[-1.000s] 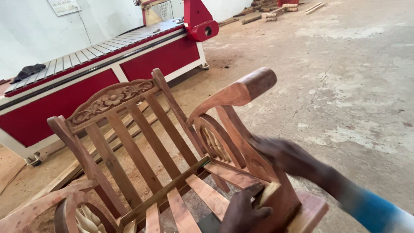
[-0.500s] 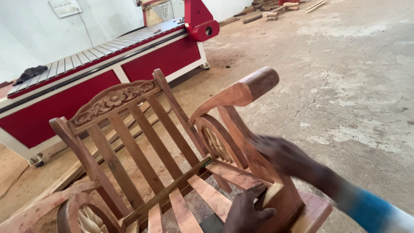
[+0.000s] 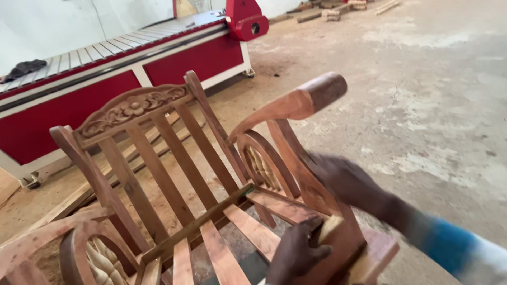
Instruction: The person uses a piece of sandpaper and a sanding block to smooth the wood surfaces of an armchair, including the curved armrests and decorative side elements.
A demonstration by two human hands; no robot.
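A carved wooden chair [image 3: 158, 158] with a slatted back and seat fills the lower left of the head view. Its right armrest [image 3: 296, 103] curves up to a rounded dark end. My left hand [image 3: 296, 253] grips the chair's front right corner, fingers wrapped over the frame beside a pale patch. My right hand [image 3: 343, 182], blurred by motion, presses against the outer face of the right arm support; whether it holds anything is hidden. A blue and white sleeve [image 3: 454, 250] covers my right forearm.
A long red and white machine [image 3: 121, 58] with a slatted metal bed stands behind the chair, with a dark cloth [image 3: 21, 68] on it. Wooden planks [image 3: 79, 198] lie under the chair. Cracked concrete floor [image 3: 433, 105] spreads right, with lumber [image 3: 338, 10] far off.
The view has dipped slightly, so the chair and machine sit higher in frame. My right hand keeps moving along the arm support. My left hand stays gripped on the front corner.
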